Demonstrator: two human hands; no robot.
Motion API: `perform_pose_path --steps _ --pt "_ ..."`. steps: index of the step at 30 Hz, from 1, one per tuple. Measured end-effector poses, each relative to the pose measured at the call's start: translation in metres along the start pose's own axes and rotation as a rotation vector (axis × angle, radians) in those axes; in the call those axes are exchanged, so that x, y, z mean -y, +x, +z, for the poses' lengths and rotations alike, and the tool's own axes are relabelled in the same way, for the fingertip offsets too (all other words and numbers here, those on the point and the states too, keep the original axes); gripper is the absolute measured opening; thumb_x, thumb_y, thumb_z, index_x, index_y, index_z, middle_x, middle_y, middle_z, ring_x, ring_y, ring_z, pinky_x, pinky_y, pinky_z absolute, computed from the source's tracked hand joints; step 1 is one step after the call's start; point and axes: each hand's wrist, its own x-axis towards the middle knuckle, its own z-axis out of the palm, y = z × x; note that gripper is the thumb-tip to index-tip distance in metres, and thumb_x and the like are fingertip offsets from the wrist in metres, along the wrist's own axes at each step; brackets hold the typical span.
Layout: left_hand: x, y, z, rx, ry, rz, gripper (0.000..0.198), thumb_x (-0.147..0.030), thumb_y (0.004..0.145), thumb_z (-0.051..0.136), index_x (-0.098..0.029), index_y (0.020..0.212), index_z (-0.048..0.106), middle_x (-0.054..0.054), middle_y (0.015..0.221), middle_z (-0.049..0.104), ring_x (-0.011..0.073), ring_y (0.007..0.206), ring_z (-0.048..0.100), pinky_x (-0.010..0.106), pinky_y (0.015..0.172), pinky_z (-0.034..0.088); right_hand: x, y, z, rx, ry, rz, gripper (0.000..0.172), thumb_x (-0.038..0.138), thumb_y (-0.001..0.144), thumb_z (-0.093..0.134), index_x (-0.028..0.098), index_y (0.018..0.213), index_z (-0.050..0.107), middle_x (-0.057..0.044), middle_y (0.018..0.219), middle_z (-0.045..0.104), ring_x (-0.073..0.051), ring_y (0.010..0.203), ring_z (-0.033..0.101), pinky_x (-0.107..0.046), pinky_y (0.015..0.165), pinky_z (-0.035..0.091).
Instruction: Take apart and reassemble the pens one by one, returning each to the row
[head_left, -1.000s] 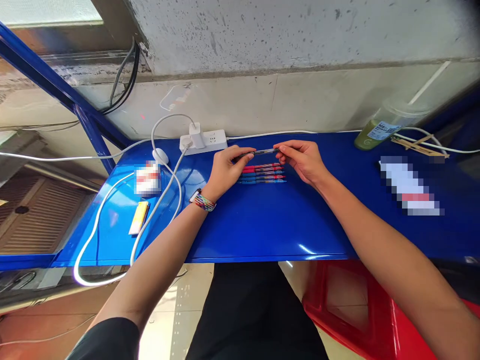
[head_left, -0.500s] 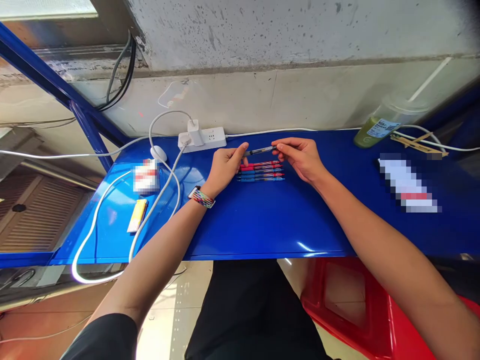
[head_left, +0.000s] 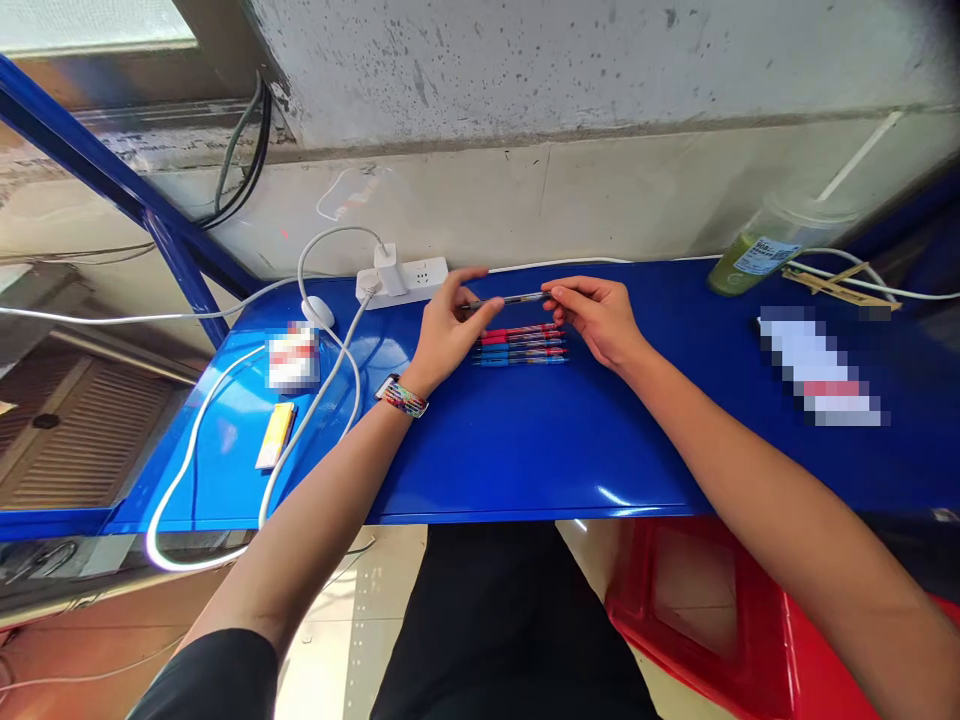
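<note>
A dark, clear-barrelled pen (head_left: 519, 298) lies level between my hands, just behind a row of pens. My left hand (head_left: 457, 325) has its thumb and a finger at the pen's left end, with the index finger raised away. At the other end, my right hand (head_left: 592, 315) pinches the tip between thumb and fingers. Several pens lie side by side on the blue table, red ones (head_left: 517, 334) at the back and blue ones (head_left: 519, 360) nearest me.
The blue table (head_left: 525, 450) holds a white power strip (head_left: 424, 280), looping white cables, a yellow box (head_left: 275, 435) and a blurred white packet (head_left: 292, 358) at left. At right are a green drink cup (head_left: 757, 250) and a blurred white item (head_left: 821, 370). A red stool (head_left: 757, 620) stands below.
My left hand has opened its fingers somewhat, the index finger lifting off the pen. The pen has dropped slightly toward level, still in my right hand.
</note>
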Motion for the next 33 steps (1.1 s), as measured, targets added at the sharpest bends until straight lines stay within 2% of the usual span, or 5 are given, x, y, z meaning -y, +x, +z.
perform_pose_path --steps 6,10,14,19,33 --pt "-0.001 -0.001 -0.001 -0.001 0.055 0.021 0.053 -0.067 0.117 0.058 -0.022 0.096 0.079 0.001 0.067 0.069 0.0126 0.056 0.066 0.027 0.057 0.052 0.001 0.001 -0.001 -0.010 0.045 0.017 0.031 0.046 0.075 0.106 0.025 0.094 0.093 -0.004 0.084 0.081 -0.015 0.073 0.067 -0.030 0.067 0.059" --pt "-0.001 -0.002 -0.003 -0.050 -0.017 0.057 0.043 -0.066 0.107 0.077 -0.027 0.126 0.076 -0.001 0.079 0.075 0.0129 0.056 0.070 0.027 0.057 0.055 0.003 0.001 -0.002 -0.011 0.072 0.024 0.032 0.046 0.075 0.107 0.024 0.094 0.093 -0.004 0.083 0.081 -0.014 0.073 0.068 -0.029 0.068 0.060" --pt "0.002 0.001 -0.005 -0.069 0.027 0.017 0.052 -0.065 0.115 0.062 -0.022 0.090 0.073 0.000 0.064 0.067 0.0118 0.055 0.067 0.026 0.057 0.054 0.003 0.003 -0.004 -0.024 0.094 0.032 0.031 0.044 0.075 0.107 0.023 0.093 0.092 -0.004 0.082 0.080 -0.014 0.072 0.068 -0.027 0.067 0.060" --pt "0.007 0.004 -0.006 -0.058 -0.078 -0.019 0.026 -0.045 0.105 0.084 -0.026 0.118 0.074 -0.002 0.080 0.074 0.0112 0.062 0.073 0.023 0.058 0.057 0.002 0.003 -0.004 -0.052 0.106 0.062 0.022 0.036 0.078 0.103 0.022 0.092 0.092 -0.004 0.082 0.080 -0.013 0.072 0.068 -0.026 0.066 0.059" --pt "0.019 0.016 -0.015 -0.212 -0.154 -0.076 0.009 -0.021 0.107 0.078 -0.022 0.098 0.081 0.002 0.087 0.083 0.0106 0.074 0.082 0.022 0.072 0.064 0.009 0.008 -0.015 -0.146 0.196 0.191 0.014 0.027 0.089 0.090 0.018 0.082 0.083 -0.001 0.070 0.065 -0.008 0.060 0.054 -0.019 0.054 0.048"
